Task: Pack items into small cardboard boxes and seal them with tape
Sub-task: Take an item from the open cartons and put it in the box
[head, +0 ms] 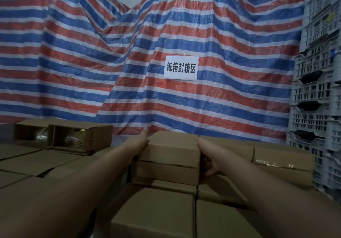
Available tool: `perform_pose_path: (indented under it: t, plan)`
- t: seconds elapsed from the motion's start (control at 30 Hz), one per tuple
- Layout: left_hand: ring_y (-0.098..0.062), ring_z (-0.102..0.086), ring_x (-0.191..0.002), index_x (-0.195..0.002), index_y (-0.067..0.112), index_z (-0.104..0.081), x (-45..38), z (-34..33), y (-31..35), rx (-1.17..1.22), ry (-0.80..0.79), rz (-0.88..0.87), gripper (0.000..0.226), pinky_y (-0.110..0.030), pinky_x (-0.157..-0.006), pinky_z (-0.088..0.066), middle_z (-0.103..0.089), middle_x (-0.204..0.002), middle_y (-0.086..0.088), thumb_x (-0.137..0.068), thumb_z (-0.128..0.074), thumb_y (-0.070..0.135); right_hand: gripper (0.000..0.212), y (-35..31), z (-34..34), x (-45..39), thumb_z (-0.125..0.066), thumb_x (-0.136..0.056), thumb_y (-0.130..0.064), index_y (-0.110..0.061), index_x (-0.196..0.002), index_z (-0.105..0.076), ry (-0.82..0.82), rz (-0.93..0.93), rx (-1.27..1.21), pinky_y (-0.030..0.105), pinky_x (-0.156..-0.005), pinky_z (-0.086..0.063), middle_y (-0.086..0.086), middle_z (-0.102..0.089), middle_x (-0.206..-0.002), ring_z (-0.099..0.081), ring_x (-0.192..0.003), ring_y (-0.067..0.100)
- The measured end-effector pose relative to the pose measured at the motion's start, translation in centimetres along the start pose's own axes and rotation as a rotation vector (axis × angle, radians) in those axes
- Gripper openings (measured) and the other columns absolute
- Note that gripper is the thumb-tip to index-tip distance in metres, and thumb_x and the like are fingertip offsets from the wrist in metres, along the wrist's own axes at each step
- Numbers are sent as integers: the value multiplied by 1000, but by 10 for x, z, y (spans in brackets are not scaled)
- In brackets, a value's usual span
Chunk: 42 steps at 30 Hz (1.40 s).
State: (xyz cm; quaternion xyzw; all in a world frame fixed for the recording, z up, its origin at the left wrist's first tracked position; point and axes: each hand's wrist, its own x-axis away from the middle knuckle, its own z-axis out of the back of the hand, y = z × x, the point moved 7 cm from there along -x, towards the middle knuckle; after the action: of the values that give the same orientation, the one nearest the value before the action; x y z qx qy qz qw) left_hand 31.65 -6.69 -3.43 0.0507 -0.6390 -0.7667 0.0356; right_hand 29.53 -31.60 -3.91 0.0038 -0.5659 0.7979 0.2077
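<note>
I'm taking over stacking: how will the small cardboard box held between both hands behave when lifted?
The small cardboard box probably stays stiff: its faces look flat between the left hand and right hand. Squared sides suggest it won't roll. Weight can't be judged.

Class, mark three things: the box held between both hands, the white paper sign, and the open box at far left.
Held box [171, 145], head view, top face.
White paper sign [181, 68], head view, centre.
Open box [81, 138], head view, open side.
</note>
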Motion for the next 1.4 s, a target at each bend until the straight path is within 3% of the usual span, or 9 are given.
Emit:
perform_pose_path:
  t: [0.17, 0.27, 0.4, 0.5, 0.73, 0.9, 1.07, 1.23, 1.4]
  plan:
    - [-26, -61, -103, -110, 11, -56, 24, 32, 27, -180, 195, -214, 35, -43, -97, -49, -61, -110, -11, -100, -49, 43, 54, -33, 7, 19, -38, -104, -41, -3, -140, -49, 172, 446, 201, 43, -100, -48, 19, -56, -137, -56, -121, 36]
    - [-20, -65, -83, -96, 12, -62, 39, 68, 47, -188, 286, -370, 22, -35, -78, -56, -66, -95, -10, -101, -52, 32, 39, -64, 1, 48, -40, -103, -43, -11, -103, -61, 278, 713, 330, 37, -75, -49, 9, -64, -97, -60, -85, 22]
    - [-12, -59, -53, -72, 12, -62, 60, 123, 69, -272, 415, -482, 44, -25, -47, -44, -61, -61, -1, -101, -48, 42, 34, -99, -33, 85, -46, -102, -37, -19, -74, -51, 254, 929, 320, 31, -58, -40, 0, -52, -69, -51, -65, 17]
    - [-7, -43, -38, -59, 15, -53, 70, 166, 75, -348, 492, -509, 53, -23, -45, -35, -44, -38, 7, -100, -46, 47, 37, -124, -69, 110, -47, -102, -34, -20, -68, -46, 224, 1047, 339, 27, -54, -33, -2, -48, -65, -46, -61, 14]
    - [-18, -64, -76, -88, 16, -60, 59, 247, 52, -571, 515, -521, 21, -33, -68, -56, -63, -83, -6, -102, -49, 28, 35, -169, -170, 123, -48, -100, -30, -19, -67, -44, 72, 1134, 382, 29, -54, -34, 0, -48, -66, -45, -60, 16]
    - [-18, -59, -60, -81, 16, -61, 17, 294, 32, -722, 537, -468, 31, -32, -56, -52, -60, -70, -6, -102, -47, 34, 29, -190, -253, 96, -49, -99, -47, -19, -95, -51, -31, 1104, 653, 33, -67, -42, 1, -55, -92, -54, -84, 21]
    - [-15, -52, -53, -89, 22, -65, -25, 323, 26, -1044, 705, -391, 58, -31, -49, -45, -54, -61, -1, -99, -24, 61, 62, -208, -324, 57, -55, -89, -60, -21, -137, -47, -24, 1089, 805, 44, -100, -49, 4, -53, -135, -53, -118, 26]
    - [-23, -53, -111, -118, 24, -56, -87, 322, 1, -1474, 531, -279, 45, -47, -105, -37, -59, -117, -5, -99, -30, 56, 79, -212, -376, 4, -54, -90, -58, -18, -153, -28, -38, 899, 879, 51, -113, -38, 12, -25, -159, -34, -140, 38]
    - [-25, -49, -122, -126, 24, -49, -120, 320, -28, -1475, 463, -294, 36, -46, -108, -36, -53, -131, -5, -99, -41, 47, 65, -203, -403, -33, -57, -90, -48, -15, -143, -39, 13, 898, 941, 36, -87, -52, 13, -42, -139, -54, -108, 27]
